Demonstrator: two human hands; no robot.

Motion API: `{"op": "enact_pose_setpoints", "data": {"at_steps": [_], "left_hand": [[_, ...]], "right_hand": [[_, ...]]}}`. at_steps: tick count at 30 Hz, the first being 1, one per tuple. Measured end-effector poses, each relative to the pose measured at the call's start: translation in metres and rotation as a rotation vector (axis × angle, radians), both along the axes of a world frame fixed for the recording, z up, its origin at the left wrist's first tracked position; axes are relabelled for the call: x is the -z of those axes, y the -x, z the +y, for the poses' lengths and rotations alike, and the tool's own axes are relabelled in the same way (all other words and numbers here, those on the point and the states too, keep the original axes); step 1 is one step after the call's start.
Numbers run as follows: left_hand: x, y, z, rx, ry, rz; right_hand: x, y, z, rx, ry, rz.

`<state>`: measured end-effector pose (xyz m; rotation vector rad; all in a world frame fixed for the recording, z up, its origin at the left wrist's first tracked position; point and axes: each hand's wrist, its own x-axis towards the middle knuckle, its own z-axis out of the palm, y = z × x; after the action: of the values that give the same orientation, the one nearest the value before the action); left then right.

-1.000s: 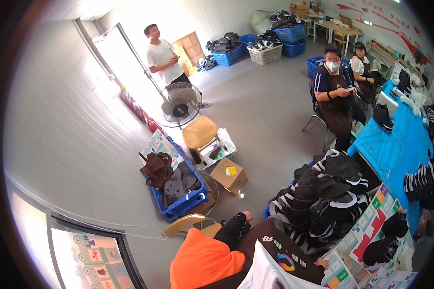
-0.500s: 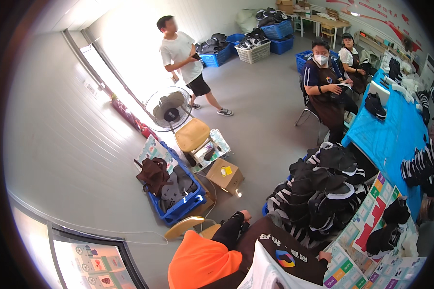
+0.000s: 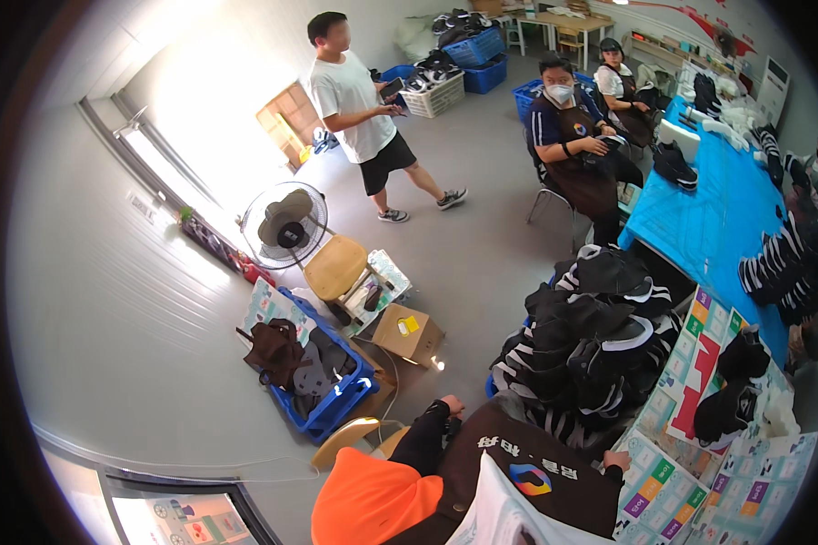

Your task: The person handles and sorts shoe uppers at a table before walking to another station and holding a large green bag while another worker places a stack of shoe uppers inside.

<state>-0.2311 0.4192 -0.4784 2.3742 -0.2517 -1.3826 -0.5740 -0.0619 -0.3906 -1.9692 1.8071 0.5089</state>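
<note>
My left hand, at the end of a black sleeve, looks curled in on itself beside the brown apron on my lap. Nothing shows in its fingers. On the other side of the apron, my right hand lies at the edge of a patterned paper-covered surface. Its fingers are too small and partly hidden to read. Ahead of both hands rises a heap of black and striped shoes. An orange cloth covers my left upper arm, and white cloth hangs down my front.
Left stand a blue crate with dark cloth and a bag, a carton, a wooden chair and a fan. A blue-covered table with shoes runs right. A standing person holds a phone; two seated people work beyond.
My view has turned, so most of the room sits further left. The standing person has stepped and now holds the phone out in front. My hands stay in about the same place.
</note>
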Motion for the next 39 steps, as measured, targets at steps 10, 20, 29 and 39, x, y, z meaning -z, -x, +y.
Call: {"op": "enact_pose_setpoints", "data": {"at_steps": [10,20,29,39], "left_hand": [[0.015,0.005,0.005,-0.175,0.069,0.093],[0.013,0.004,0.004,-0.213,0.096,0.116],[0.014,0.004,0.005,-0.339,0.117,0.175],[0.007,-0.001,-0.002,-0.233,0.067,0.175]], "right_hand": [[-0.004,0.004,0.001,0.040,-0.061,-0.030],[0.002,0.008,0.005,0.031,0.049,-0.093],[-0.008,0.003,0.002,0.034,-0.090,-0.061],[-0.006,0.006,0.000,0.028,-0.084,-0.045]]}}
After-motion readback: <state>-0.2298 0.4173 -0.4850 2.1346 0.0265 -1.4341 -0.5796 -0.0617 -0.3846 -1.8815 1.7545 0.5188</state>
